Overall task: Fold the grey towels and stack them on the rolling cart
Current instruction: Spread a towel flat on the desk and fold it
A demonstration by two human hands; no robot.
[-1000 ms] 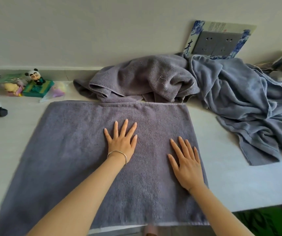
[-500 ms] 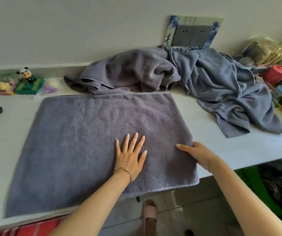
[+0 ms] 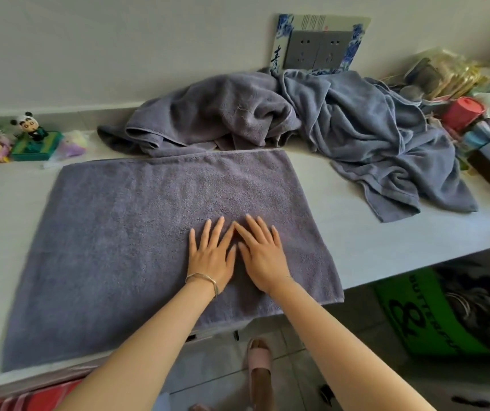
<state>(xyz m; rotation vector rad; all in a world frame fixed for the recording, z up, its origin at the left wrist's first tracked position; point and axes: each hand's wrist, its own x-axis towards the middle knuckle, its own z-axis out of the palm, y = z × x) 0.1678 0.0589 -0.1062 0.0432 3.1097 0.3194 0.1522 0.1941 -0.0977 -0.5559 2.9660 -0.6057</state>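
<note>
A grey towel point(image 3: 137, 232) lies spread flat on the white counter point(image 3: 365, 241), its near edge at the counter's front. My left hand point(image 3: 211, 256) and my right hand point(image 3: 263, 255) press flat on it side by side, fingers straight, just right of its middle. Behind it a crumpled grey towel point(image 3: 217, 114) lies against the wall. A bluer grey towel point(image 3: 386, 143) is heaped to the right of that one, one corner trailing toward the front. No rolling cart is in view.
A panda figure point(image 3: 29, 126) on a green box and small soft toys sit at the back left. A wall socket plate point(image 3: 318, 48) is behind the towels. A red cup point(image 3: 463, 111) and packets crowd the back right. A green bag point(image 3: 433, 315) stands on the floor.
My right hand left the towel's right edge and moved left onto the towel, next to my left hand. My left hand stayed pressed on the towel.
</note>
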